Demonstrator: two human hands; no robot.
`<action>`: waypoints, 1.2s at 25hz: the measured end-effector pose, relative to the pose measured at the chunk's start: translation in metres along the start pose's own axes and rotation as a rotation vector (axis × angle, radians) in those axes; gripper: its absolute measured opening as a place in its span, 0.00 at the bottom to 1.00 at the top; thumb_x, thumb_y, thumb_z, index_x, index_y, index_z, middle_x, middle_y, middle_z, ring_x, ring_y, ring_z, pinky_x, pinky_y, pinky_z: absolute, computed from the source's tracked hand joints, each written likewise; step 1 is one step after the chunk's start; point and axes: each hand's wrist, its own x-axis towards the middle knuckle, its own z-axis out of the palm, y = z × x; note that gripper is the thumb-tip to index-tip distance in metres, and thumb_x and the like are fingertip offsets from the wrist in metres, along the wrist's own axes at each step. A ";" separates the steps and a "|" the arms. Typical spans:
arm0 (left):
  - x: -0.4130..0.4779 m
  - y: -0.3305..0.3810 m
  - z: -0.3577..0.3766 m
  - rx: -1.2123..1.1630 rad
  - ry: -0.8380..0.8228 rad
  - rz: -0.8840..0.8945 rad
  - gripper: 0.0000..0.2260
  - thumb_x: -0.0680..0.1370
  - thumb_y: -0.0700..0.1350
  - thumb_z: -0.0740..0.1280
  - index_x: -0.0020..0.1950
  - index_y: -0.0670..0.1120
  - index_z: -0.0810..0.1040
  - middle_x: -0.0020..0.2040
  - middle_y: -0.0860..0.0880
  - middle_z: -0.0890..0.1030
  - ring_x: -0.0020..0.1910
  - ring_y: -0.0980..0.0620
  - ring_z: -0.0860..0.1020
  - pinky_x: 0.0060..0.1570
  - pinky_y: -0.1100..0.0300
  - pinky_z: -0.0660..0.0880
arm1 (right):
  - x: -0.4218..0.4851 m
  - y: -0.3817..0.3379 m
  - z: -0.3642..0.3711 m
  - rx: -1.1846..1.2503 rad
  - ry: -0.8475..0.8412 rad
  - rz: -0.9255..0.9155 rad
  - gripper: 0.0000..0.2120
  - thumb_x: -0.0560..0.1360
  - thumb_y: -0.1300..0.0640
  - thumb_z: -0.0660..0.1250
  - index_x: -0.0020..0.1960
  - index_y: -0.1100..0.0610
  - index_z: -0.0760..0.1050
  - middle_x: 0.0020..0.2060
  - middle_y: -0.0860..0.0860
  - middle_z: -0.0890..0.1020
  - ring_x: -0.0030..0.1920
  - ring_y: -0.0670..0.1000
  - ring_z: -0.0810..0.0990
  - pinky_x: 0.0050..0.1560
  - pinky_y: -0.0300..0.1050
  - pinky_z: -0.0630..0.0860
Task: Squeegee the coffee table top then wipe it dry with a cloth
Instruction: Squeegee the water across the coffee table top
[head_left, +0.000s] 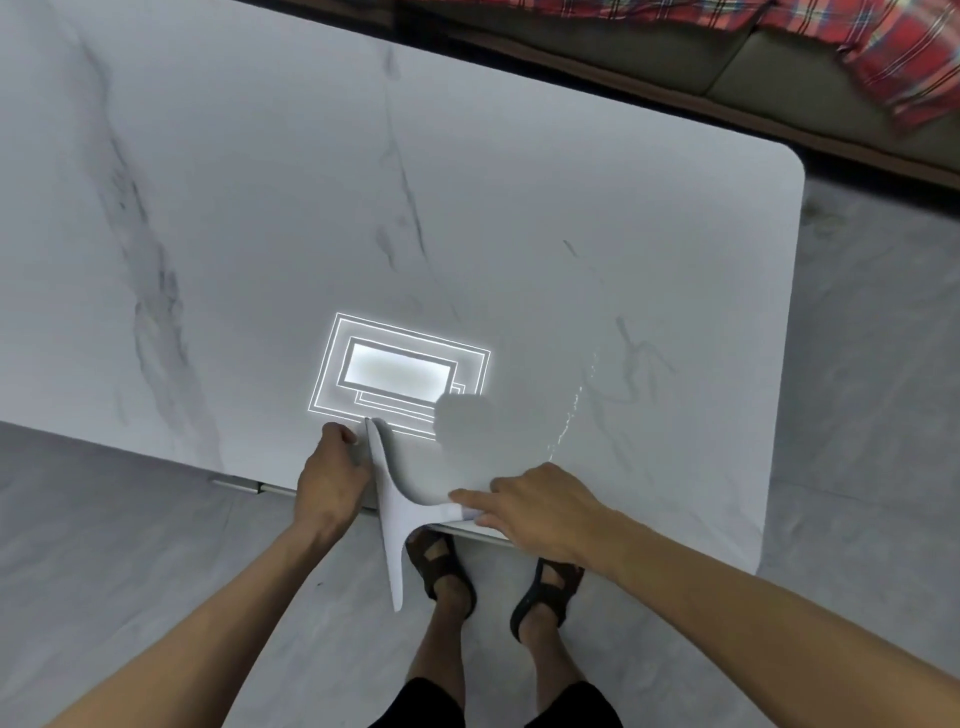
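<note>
A white squeegee (393, 512) lies between the two hands at the near edge of the coffee table (519, 208). Its long blade runs away from the person, the far end on the marble top and the near end hanging past the edge over the floor (130, 519). The left hand (332, 480) sits just left of the blade's far end, fingers curled and thumb against the blade; whether it pinches the blade or only braces it cannot be told. The handle curves off to the right into the right hand (540, 512), which holds its end with the forefinger laid along the top and the other fingers curled round it. Just beyond the left hand a ceiling light's reflection (397, 371) glows on the top. Beyond the right hand a thin line of water (569, 410) glints. Below the hands stand two feet in dark sandals (441, 566). Far beyond the right hand, a plaid cloth (883, 62) lies on a sofa (675, 57).
</note>
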 end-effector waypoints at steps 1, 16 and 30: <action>-0.002 -0.002 0.003 -0.004 -0.021 0.011 0.10 0.74 0.43 0.64 0.52 0.49 0.65 0.44 0.47 0.78 0.38 0.47 0.76 0.32 0.57 0.67 | 0.005 -0.001 0.005 -0.020 0.009 -0.020 0.21 0.83 0.47 0.54 0.75 0.42 0.60 0.41 0.51 0.79 0.34 0.56 0.77 0.32 0.46 0.64; -0.050 0.070 0.092 0.425 -0.285 0.252 0.19 0.72 0.35 0.63 0.63 0.37 0.67 0.70 0.33 0.62 0.67 0.35 0.65 0.61 0.46 0.70 | -0.193 0.125 0.011 0.002 -0.111 0.388 0.21 0.81 0.38 0.44 0.74 0.32 0.55 0.47 0.42 0.79 0.47 0.48 0.80 0.39 0.42 0.66; -0.037 0.087 0.080 0.052 0.050 0.066 0.04 0.79 0.46 0.58 0.48 0.46 0.68 0.45 0.49 0.75 0.42 0.44 0.75 0.40 0.54 0.70 | -0.100 0.094 -0.007 -0.051 -0.082 0.026 0.19 0.83 0.42 0.48 0.73 0.37 0.61 0.44 0.48 0.80 0.39 0.54 0.79 0.33 0.44 0.61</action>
